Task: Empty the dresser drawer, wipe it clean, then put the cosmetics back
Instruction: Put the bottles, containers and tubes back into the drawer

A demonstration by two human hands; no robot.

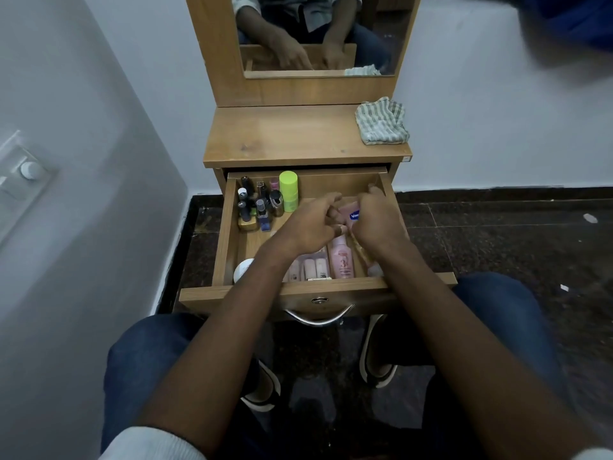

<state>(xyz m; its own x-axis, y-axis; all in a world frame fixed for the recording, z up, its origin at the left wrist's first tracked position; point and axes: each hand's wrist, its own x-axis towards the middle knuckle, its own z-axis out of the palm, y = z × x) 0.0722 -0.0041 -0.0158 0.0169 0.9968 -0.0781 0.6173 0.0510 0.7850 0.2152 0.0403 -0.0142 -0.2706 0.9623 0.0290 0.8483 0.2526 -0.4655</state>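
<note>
- Drawer (229, 227): wooden, pulled fully out of the dresser (298, 134) below the mirror (318, 31); metal handle (319, 318) on its front panel.
- Cosmetics, back-left corner: cluster of small dark-capped nail polish bottles (255, 207) standing upright, with a tall lime-green tube (288, 190) just beside them.
- Cosmetics, front edge: white round jar (243, 268) at left, partly behind the forearm; row of small pale tubes (311, 268) lying flat; pink bottle (342, 258) lying flat next to them.
- Left hand (308, 227): over the drawer's middle, fingers curled, tips meeting the right hand; whether it grips anything, cannot tell.
- Right hand (374, 224): fingers wrapped round a pink tube with a blue label (352, 214), held above the drawer floor.
- Cloth (381, 122): striped green and white, crumpled on the right rear of the dresser top, well apart from both hands.
- Person: seated facing the dresser, knees in blue jeans either side of the drawer front, shoes on dark stone floor (497, 234).
</note>
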